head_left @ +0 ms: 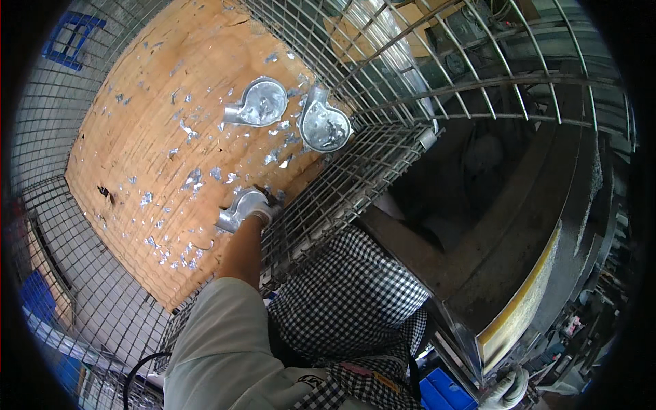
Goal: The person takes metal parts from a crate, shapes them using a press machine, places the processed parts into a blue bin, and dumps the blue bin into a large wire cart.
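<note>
Inside the wire cage, my left hand (266, 207), in a white and dark glove, grips a silvery metal casting (239, 209) near the cage's close side. The casting is round with a short spout that points left, and it lies on or just above a wooden board (143, 143). Farther off, a second casting (263, 102) of the same shape rests on the board. Beside it, a third casting (325, 128) sits close to the wire wall. At the lower right edge shows my right hand (507, 389) in a white glove, fingers curled; what they hold is hidden.
Thin metal flakes (195, 179) are strewn over the board. Wire mesh walls (348, 174) surround it, with one between my body and the board. A dark metal machine or bench (506, 273) with a yellow edge stands at the right. A blue bin (444, 389) sits low beside it.
</note>
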Demonstrator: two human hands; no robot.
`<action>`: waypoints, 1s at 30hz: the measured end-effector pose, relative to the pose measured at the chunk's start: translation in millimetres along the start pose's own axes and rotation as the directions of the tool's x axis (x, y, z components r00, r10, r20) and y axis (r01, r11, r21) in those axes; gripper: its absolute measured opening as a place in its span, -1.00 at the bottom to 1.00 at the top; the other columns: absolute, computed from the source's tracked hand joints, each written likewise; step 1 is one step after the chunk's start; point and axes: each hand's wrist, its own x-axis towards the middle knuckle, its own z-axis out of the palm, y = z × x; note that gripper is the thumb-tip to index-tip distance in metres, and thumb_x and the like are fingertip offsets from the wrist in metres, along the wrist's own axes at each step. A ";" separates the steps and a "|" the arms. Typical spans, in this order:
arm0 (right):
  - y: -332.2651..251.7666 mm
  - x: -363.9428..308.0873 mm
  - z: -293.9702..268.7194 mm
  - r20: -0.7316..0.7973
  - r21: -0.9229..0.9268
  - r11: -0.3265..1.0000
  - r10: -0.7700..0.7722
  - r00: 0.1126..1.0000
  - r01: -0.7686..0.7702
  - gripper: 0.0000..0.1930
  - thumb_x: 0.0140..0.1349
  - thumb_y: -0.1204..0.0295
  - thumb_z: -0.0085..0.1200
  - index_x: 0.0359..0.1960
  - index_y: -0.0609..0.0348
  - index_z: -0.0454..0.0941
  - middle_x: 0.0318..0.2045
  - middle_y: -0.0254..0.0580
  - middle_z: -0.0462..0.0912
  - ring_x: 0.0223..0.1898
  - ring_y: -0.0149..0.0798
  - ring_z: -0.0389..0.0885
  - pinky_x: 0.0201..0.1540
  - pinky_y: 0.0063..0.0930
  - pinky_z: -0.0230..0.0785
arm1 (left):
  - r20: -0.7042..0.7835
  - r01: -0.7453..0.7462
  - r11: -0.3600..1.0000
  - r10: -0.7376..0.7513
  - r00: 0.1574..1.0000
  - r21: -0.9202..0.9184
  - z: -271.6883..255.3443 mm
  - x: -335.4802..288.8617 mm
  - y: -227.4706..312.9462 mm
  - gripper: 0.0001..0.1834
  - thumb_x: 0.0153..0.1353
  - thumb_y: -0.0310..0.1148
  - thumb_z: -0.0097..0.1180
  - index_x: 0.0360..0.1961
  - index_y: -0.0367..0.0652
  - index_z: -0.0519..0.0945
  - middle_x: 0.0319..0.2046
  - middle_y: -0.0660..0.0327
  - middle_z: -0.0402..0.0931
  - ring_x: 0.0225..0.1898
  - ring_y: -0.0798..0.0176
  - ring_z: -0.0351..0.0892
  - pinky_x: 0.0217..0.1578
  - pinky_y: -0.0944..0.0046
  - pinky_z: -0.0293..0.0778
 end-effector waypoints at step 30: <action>125.2 -44.1 26.4 0.350 0.935 -0.160 0.301 0.887 -0.315 -0.47 0.21 0.22 0.02 0.15 0.20 0.25 -0.06 -0.07 0.49 -0.18 -0.34 0.53 -0.28 -0.55 0.44 | 0.346 -0.764 -0.400 0.906 -0.245 0.507 -382.1 -460.7 280.5 -0.76 -0.12 -0.43 0.06 -0.34 0.00 0.59 -0.34 0.31 0.57 -0.24 0.24 0.55 -0.33 0.25 0.47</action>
